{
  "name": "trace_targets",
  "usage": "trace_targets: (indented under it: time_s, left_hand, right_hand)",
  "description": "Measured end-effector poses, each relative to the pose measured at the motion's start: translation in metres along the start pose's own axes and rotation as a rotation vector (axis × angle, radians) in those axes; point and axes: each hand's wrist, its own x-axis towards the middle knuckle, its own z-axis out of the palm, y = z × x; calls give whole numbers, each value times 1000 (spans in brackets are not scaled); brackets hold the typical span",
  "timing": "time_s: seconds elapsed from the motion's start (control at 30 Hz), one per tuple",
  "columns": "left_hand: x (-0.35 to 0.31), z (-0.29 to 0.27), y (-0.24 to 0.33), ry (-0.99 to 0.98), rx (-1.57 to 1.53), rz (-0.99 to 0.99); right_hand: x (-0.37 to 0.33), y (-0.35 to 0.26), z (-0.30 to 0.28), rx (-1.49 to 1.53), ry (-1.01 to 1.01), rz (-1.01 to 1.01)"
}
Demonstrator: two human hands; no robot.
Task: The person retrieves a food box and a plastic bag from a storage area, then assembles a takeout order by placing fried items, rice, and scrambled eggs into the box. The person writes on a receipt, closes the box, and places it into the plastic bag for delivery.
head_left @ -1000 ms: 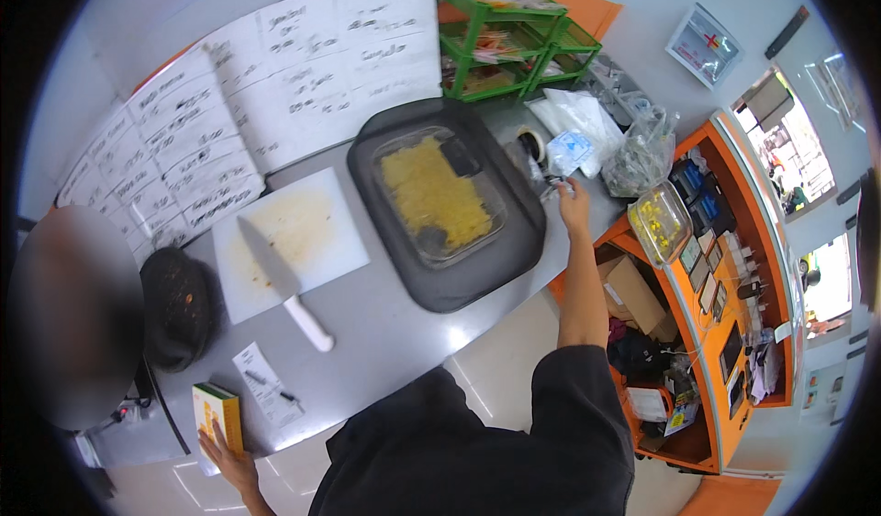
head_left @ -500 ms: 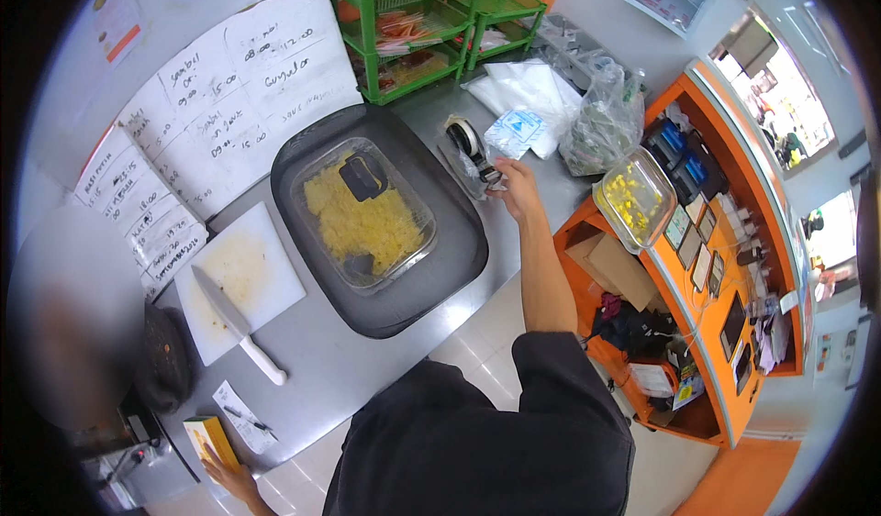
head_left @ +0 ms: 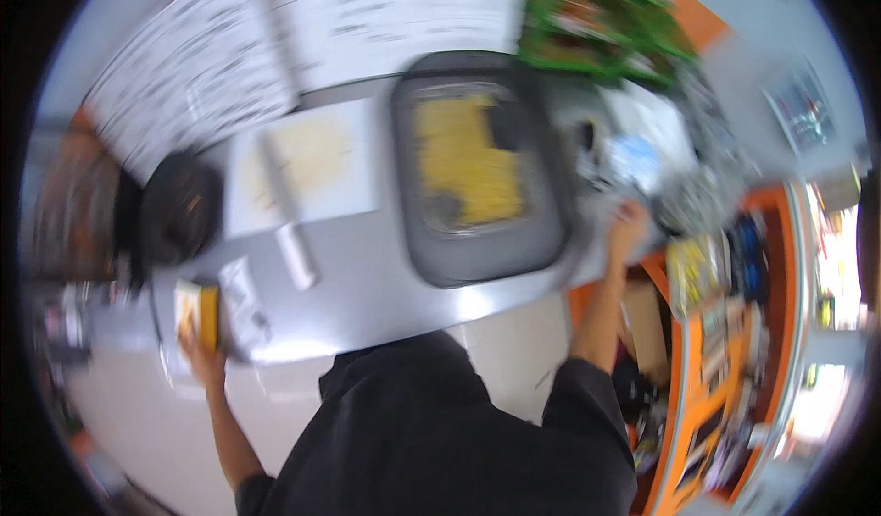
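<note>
My left hand (head_left: pixel 204 358) is on the lower end of a small yellow and white box (head_left: pixel 209 314) at the table's front left, its fingers closed over it. Far to the right, my right hand (head_left: pixel 626 233) is smeared by motion, beside a dark tape dispenser (head_left: pixel 589 144) and crumpled clear plastic; whether it holds anything cannot be made out. Between the hands, a dark grey tray (head_left: pixel 431 264) carries a clear container of yellow shredded food (head_left: pixel 468 163) with dark pieces on it. A knife (head_left: pixel 292 250) lies across the white cutting board (head_left: pixel 344 195).
A paper slip (head_left: pixel 240 291) lies beside the box. A dark round object (head_left: pixel 182 209) stands at left. Green racks (head_left: pixel 596 30), white plastic sheets (head_left: pixel 656 126) and a clear bag (head_left: pixel 688 202) are at back right. An orange counter (head_left: pixel 684 369) bears a container of yellow pieces (head_left: pixel 696 273).
My view has swung left and blurred, so the table sits differently in it. My right hand appears lower beside the tape dispenser. My left hand remains on the box.
</note>
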Motion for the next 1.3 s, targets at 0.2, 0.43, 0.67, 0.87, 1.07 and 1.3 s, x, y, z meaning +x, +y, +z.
trace_targets:
  time_s: [0.2, 0.43, 0.67, 0.87, 1.07, 1.3]
  left_hand:
    - [14, -21, 2, -46, 52, -53]
    - [33, -55, -18, -172, -227, -61]
    - [54, -64, -40, -241, -404, -39]
    - [60, -75, -53, -279, -450, 21]
    - [67, -69, -62, -300, -496, 37]
    - [72, -79, -73, -341, -684, 33]
  right_hand:
    - [-96, -252, -56, 557, 116, -35]
    - [-363, -487, 51, 1090, -1330, -158]
    - [-501, -587, 109, 1079, -1386, -201]
    - [-530, -606, 125, 916, -1073, -298]
    - [-521, -624, 111, 698, -1085, -281]
    - [-501, -638, 117, 375, -1305, -280]
